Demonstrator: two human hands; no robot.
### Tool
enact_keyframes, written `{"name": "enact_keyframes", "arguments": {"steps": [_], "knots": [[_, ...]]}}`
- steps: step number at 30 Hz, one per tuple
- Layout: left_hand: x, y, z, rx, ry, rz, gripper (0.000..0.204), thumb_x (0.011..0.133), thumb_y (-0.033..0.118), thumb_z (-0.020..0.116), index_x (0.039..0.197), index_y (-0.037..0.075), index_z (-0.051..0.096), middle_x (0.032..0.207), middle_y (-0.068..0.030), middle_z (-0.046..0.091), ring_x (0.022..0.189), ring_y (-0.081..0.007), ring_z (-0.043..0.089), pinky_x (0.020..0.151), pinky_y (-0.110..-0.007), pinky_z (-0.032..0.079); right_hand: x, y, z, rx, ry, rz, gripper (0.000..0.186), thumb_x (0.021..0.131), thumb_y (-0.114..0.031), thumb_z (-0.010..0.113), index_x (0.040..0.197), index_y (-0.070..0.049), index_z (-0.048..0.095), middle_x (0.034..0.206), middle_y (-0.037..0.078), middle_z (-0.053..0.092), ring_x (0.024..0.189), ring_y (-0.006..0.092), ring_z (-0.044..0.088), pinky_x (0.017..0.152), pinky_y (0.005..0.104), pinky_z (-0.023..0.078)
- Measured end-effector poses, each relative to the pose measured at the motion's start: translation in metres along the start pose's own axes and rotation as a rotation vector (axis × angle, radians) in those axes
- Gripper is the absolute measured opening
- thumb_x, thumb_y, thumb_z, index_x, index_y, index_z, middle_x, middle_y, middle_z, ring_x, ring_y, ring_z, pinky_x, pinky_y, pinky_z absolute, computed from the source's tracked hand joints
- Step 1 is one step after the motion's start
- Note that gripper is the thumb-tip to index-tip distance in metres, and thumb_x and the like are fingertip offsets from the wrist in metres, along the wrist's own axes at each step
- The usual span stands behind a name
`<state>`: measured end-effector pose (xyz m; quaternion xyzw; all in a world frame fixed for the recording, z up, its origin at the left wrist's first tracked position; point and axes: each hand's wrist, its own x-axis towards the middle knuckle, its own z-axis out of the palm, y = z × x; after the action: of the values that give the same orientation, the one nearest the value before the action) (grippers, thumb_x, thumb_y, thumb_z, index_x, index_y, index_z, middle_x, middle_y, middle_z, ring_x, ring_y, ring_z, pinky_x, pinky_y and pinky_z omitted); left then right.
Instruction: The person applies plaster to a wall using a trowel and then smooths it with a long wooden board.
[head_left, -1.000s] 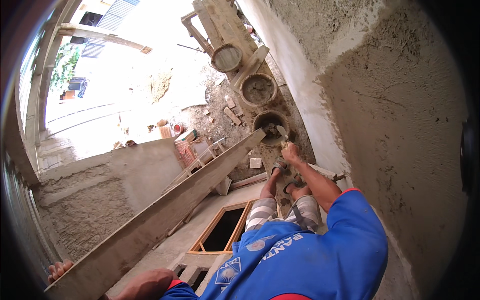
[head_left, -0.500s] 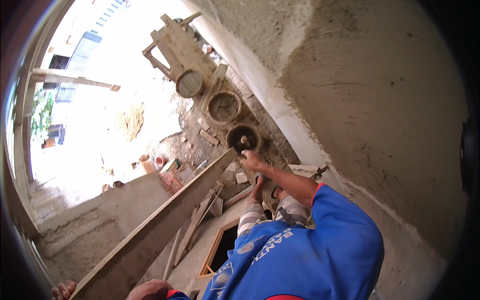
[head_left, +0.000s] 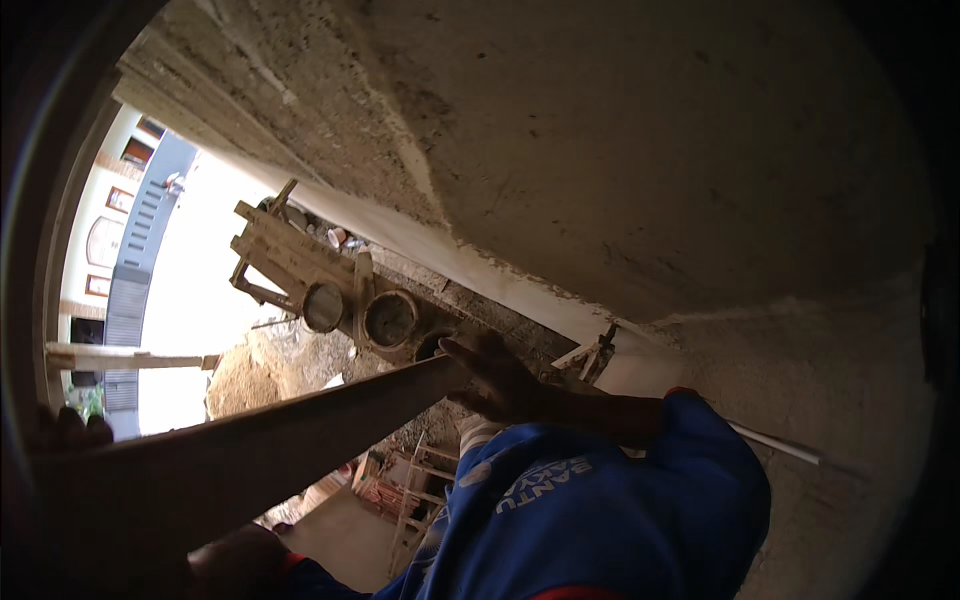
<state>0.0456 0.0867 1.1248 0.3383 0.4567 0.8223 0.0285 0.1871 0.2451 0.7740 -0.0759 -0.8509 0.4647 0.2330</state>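
A long, flat board [head_left: 330, 420] slants across in front of me, from the lower left up to the middle. At its far left end, the dark fingers of my left hand [head_left: 75, 430] curl over the upper edge; the rest of that hand is hidden behind the board or in shadow. My right hand [head_left: 495, 378] is at the other end, with fingers and thumb around the board's tip. Just beyond that tip, a round mortar bucket [head_left: 432, 343] is partly covered by my right hand and the board.
Two more round buckets, one grey inside [head_left: 390, 320] and one paler [head_left: 322, 307], stand on a plank platform [head_left: 290, 250]. A plastered wall [head_left: 650, 180] rises on the right. Below lie a sand heap [head_left: 245, 380], a wooden ladder [head_left: 415, 500] and stacked reddish pieces [head_left: 385, 497].
The view has turned and darkened, with the wall filling more of the top. The board lies flatter, its left end higher. My right hand has shifted from beside the bucket onto the board's end.
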Motion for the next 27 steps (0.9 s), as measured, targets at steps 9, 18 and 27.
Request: {"name": "enact_keyframes", "arguments": {"steps": [9, 18, 27], "knots": [[-0.065, -0.146, 0.119, 0.144, -0.436, 0.329, 0.054, 0.088, 0.015, 0.061, 0.133, -0.006, 0.039, 0.123, -0.0214, 0.052, 0.111, -0.0283, 0.055, 0.091, -0.039, 0.049, -0.027, -0.028, -0.047, -0.17, 0.525, 0.113, 0.104, 0.069, -0.041, 0.078, 0.143, 0.001, 0.019, 0.133, 0.026, 0.035, 0.121, 0.0426, 0.038, 0.102, 0.0504, 0.033], [-0.146, -0.2, 0.183, -0.036, -0.826, 0.198, 0.086, 0.081, 0.042, 0.068, 0.138, -0.003, 0.022, 0.127, -0.027, 0.034, 0.113, -0.0388, 0.04, 0.094, -0.056, 0.032, -0.112, -0.024, -0.106, -0.007, 1.3, 0.334, 0.072, 0.068, -0.013, 0.074, 0.129, -0.004, 0.036, 0.111, 0.012, 0.049, 0.099, 0.0264, 0.054, 0.089, 0.0391, 0.046], [-0.324, -0.475, 0.022, 0.229, 0.136, -1.933, 0.072, 0.085, 0.043, 0.06, 0.14, 0.009, 0.031, 0.149, -0.0186, 0.022, 0.131, -0.0389, 0.032, 0.101, -0.063, 0.028, -0.213, -0.074, -0.174, 0.515, 1.445, 0.091, 0.071, 0.074, -0.008, 0.065, 0.14, -0.011, 0.037, 0.121, 0.012, 0.057, 0.113, 0.0282, 0.055, 0.099, 0.048, 0.042]]}}
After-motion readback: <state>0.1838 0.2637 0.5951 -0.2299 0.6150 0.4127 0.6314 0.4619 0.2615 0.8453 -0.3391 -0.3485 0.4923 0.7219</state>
